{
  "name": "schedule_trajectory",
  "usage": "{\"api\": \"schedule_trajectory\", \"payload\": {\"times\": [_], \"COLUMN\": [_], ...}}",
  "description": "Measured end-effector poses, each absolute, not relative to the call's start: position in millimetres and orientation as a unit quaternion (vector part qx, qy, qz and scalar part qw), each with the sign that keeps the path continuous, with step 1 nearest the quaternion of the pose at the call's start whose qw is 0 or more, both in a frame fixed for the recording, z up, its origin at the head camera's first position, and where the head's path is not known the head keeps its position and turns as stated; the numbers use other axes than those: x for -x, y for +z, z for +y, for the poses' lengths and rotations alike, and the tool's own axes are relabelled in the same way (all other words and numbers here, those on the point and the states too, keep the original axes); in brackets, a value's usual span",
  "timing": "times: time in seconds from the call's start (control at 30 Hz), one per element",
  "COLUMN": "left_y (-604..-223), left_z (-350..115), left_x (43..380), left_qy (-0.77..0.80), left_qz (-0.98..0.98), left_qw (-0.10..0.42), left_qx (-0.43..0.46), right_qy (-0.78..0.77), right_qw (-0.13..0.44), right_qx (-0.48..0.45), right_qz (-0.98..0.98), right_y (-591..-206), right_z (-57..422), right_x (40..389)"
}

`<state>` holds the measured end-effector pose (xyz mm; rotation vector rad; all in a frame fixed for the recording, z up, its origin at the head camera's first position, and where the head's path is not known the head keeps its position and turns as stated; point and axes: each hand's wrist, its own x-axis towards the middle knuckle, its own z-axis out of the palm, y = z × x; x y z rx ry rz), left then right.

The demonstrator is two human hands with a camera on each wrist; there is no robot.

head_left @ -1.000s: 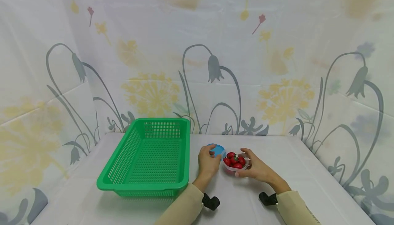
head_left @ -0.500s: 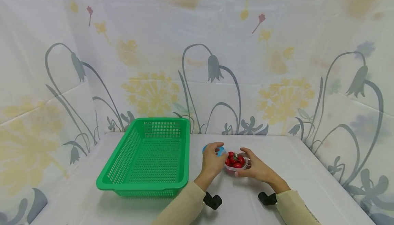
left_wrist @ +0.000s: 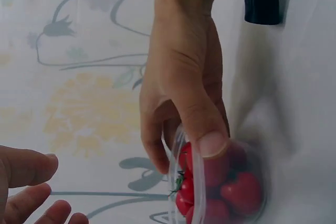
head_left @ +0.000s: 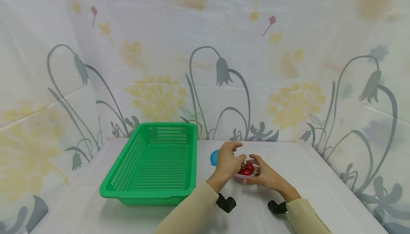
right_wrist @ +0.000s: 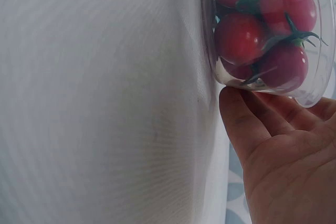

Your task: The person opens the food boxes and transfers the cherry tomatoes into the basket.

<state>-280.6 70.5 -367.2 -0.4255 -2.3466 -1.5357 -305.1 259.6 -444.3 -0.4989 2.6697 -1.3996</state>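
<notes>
1. Head view: the right hand [head_left: 269,175] grips the clear tub [head_left: 241,176] from its right side, thumb at the front, fingers round the back. The left hand [head_left: 228,163] hides part of the tub and its red tomatoes [head_left: 246,172]. The blue lid [head_left: 213,158] lies just left of the left hand; the green basket [head_left: 150,194] stands farther left on the tabletop [head_left: 256,209].

2. Left wrist view: the left hand has its fingers loosely bent, holding nothing, and is raised above the tub, apart from it. The tub should be light, with thin walls that flex if squeezed; a hold just below the rim looks best.

3. Right wrist view: the right thumb presses low on the smooth, probably slippery wall. The tomatoes are likely firm-skinned but easily bruised, best pinched gently round the middle.
</notes>
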Motion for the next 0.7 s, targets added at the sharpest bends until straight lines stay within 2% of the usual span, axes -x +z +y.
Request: {"api": "schedule_trajectory", "payload": {"times": [0.17,0.33,0.7], "left_y": [-350.1,-335.0,-321.5], "left_z": [74.3,71.5,63.7], "left_x": [279.6,285.6,313.7], "left_qy": [-0.510,-0.444,-0.393], "left_qz": [-0.837,-0.867,-0.872], "left_qw": [0.118,0.097,-0.046], "left_qx": [0.158,0.205,0.289], "right_qy": [-0.466,-0.476,-0.457], "right_qw": [0.045,0.051,0.048], "right_qx": [0.164,0.159,0.147], "right_qz": [0.868,0.863,0.876], "right_y": [-446.1,-445.2,-444.5], "right_z": [261.9,262.0,260.3], "right_x": [303.9,302.5,303.8]}}
